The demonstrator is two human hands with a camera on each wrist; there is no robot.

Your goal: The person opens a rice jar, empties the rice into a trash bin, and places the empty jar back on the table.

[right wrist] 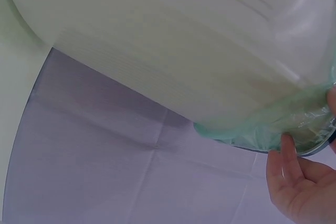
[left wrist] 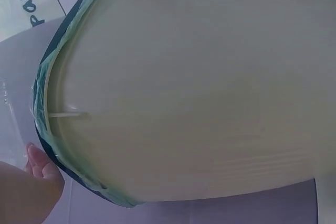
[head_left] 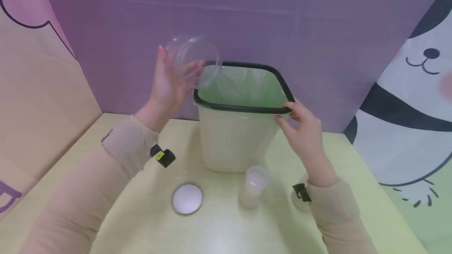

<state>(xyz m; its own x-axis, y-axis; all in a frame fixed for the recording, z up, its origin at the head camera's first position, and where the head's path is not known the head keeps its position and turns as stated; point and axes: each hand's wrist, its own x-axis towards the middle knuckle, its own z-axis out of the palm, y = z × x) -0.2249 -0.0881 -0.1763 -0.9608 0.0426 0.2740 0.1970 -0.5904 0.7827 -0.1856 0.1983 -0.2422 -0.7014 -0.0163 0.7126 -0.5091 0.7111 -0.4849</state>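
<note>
My left hand [head_left: 169, 77] holds a clear plastic cup [head_left: 199, 62] up at the back left rim of the trash bin. Part of that cup shows faintly at the left edge of the left wrist view. The white bin [head_left: 234, 140] stands upright, lined with a thin green bag [head_left: 247, 85] that folds over its edge under a black rim ring [head_left: 243, 108]. At the bin's front right corner my right hand [head_left: 303, 128] pinches the ring and bag between thumb and fingers. In the right wrist view its fingers [right wrist: 289, 156] lie against the bag's folded edge.
In front of the bin are a round white disc [head_left: 187, 198] with a dark edge and a small translucent container [head_left: 255, 185]. A pale round object [head_left: 299, 201] is partly hidden behind the right wrist. A purple panel [head_left: 247, 19] rises behind the bin.
</note>
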